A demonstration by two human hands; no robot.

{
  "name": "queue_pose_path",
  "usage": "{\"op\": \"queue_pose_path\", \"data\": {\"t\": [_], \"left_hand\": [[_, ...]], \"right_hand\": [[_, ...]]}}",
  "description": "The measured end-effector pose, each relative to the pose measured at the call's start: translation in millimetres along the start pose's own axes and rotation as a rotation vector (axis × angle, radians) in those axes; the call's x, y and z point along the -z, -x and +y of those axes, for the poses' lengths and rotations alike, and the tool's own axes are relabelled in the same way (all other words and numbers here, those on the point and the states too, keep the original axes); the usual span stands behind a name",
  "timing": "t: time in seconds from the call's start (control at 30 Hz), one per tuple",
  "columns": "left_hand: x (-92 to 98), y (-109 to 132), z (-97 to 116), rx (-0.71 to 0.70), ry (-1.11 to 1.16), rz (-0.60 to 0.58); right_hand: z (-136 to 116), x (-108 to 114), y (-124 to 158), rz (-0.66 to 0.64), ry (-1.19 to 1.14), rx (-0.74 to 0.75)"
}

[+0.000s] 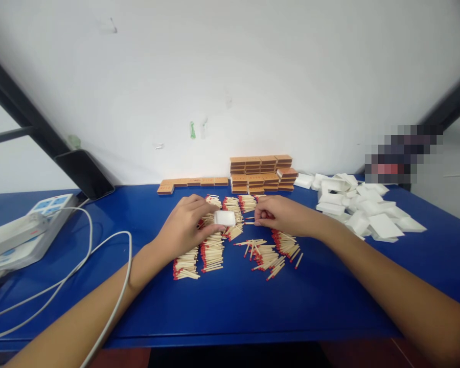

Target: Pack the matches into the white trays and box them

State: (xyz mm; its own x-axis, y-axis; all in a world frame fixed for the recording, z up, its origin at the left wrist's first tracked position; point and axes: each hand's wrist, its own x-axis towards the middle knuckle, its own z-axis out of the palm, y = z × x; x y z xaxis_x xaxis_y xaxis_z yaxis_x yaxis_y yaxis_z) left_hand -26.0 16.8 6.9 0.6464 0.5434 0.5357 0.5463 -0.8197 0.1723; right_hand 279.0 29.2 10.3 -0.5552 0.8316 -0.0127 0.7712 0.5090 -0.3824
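Observation:
My left hand grips a small white matchbox tray between thumb and fingers, tilted so that its inside shows. No matches can be made out inside it. To the right, my right hand is closed in a pinch low over the table. A couple of matchsticks poke out beside its fingertips; whether they are gripped I cannot tell. Red-tipped matches lie in rows under and beside my left hand, behind the hands, and in a looser heap nearer me.
Brown matchbox sleeves are stacked against the wall, with a low row to their left. White trays are piled at right. A power strip, a white cable and a black phone-like slab occupy the left of the blue table.

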Motion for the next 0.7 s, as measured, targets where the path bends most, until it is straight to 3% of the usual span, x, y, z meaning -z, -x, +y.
{"op": "queue_pose_path", "data": {"t": [0.1,0.23,0.4,0.53,0.7], "left_hand": [[-0.3,0.2,0.1,0.000,0.006,-0.001],[-1.3,0.8,0.7,-0.002,0.009,0.007],[-3.5,0.8,5.9,-0.020,0.012,0.030],[-5.2,-0.1,12.6,-0.056,0.025,0.070],[-5.9,-0.7,18.0,-0.073,0.028,0.100]], "right_hand": [[2.2,0.5,1.8,0.018,0.031,0.036],[4.7,7.4,6.3,0.138,0.063,0.057],[-16.2,12.1,12.0,0.285,0.010,0.082],[-40.5,-0.8,12.6,0.329,-0.044,0.135],[-50.2,-20.3,9.1,0.346,0.016,0.215]]}}
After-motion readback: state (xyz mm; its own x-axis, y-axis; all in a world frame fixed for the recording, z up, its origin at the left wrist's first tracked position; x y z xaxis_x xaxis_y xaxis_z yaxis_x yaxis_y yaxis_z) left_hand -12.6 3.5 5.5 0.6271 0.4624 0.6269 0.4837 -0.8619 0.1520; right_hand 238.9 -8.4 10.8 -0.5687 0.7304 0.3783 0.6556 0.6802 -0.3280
